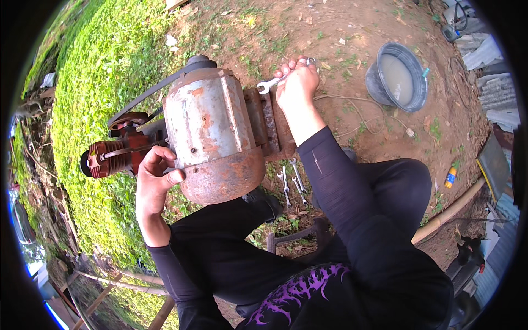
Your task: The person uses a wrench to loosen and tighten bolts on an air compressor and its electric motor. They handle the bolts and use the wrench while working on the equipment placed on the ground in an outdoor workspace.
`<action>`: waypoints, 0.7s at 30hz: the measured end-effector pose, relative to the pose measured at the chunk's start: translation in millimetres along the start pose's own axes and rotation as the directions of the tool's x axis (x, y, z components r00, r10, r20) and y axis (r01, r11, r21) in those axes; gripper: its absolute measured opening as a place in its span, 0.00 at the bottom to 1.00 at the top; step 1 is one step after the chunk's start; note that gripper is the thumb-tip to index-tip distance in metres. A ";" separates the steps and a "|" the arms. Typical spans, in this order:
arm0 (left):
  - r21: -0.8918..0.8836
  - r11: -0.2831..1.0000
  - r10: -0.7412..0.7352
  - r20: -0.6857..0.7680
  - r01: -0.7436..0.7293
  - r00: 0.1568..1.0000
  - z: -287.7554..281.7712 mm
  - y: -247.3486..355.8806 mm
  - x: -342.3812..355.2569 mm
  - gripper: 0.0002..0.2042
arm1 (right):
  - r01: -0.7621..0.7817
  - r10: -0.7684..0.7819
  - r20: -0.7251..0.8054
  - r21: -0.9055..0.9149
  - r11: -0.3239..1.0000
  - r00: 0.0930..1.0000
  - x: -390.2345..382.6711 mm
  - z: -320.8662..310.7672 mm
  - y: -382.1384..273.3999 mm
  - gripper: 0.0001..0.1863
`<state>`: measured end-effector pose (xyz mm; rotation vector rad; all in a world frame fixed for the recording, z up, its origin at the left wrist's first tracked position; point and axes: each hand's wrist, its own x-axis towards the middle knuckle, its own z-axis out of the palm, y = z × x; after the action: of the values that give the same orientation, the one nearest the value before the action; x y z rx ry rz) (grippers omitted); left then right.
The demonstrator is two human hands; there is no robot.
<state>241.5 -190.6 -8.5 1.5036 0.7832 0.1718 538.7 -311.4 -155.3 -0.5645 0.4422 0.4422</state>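
A rusty grey electric motor [206, 121] with a belt [146, 93] running to a red compressor pump [105, 158] fills the centre left. My left hand [159, 181] grips the motor's lower left edge, thumb and fingers curved against it. My right hand [297, 88], closed round a silver wrench [267, 86], is beside the rusty mounting bracket [272, 124] on the motor's right; whether the jaw engages a bolt I cannot tell. Several more wrenches [285, 184] lie on the ground below the motor.
A bucket of cloudy liquid [371, 82] and a loose cord [355, 107] are at the right on dirt. A yellow bottle [451, 177], a bamboo pole [445, 214], corrugated sheets [492, 93] and a dark bird [473, 250] line the right edge. Grass [82, 110] spreads leftward.
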 end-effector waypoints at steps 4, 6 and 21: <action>0.009 1.000 -0.009 0.004 0.009 1.000 0.4 2.3 -1.1 0.23 | 0.036 -0.035 0.007 -0.073 0.997 0.999 -25.1 1.6 11.6 0.03; -0.001 1.000 -0.007 -0.006 0.007 1.000 2.0 3.0 -2.4 0.23 | 0.034 -0.036 -0.034 -0.072 0.997 0.999 -32.8 2.1 17.1 0.04; 0.010 1.000 -0.011 0.002 0.011 1.000 5.3 3.1 3.5 0.24 | -0.010 0.454 0.211 -0.900 0.436 0.866 73.8 39.8 92.2 0.06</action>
<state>248.3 -192.7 -7.5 1.5085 0.7919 0.1582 562.9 -197.8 -200.3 -1.4107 -0.2141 1.0889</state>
